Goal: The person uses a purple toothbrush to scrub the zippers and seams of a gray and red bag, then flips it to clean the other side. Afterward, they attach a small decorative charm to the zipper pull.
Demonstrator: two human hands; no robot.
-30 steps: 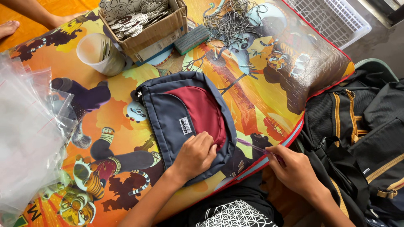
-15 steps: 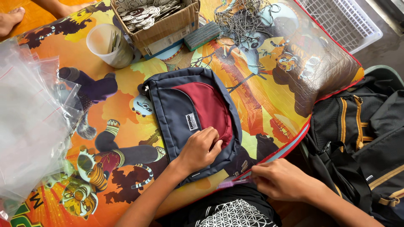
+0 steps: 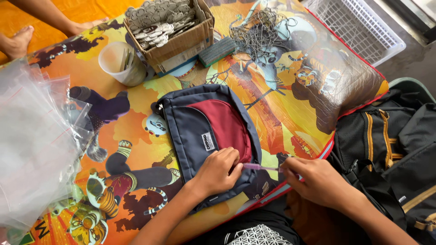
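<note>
My left hand point(image 3: 218, 172) presses flat on the grey-and-maroon pouch point(image 3: 209, 136) at the near edge of the cartoon-print mat point(image 3: 281, 104) while my right hand point(image 3: 313, 181) pinches a thin purple-handled tool point(image 3: 261, 167) at its seam; best kept low, pouch pinned taut.

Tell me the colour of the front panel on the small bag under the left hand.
Dark red, set in a grey-blue small bag; the left hand rests on it. Head view.

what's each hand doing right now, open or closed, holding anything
Left hand: fingers curled, pressing on the grey and red bag; no clear grasp.
Right hand: closed, pinching a thin purple-handled tool pointed at the bag.
</note>
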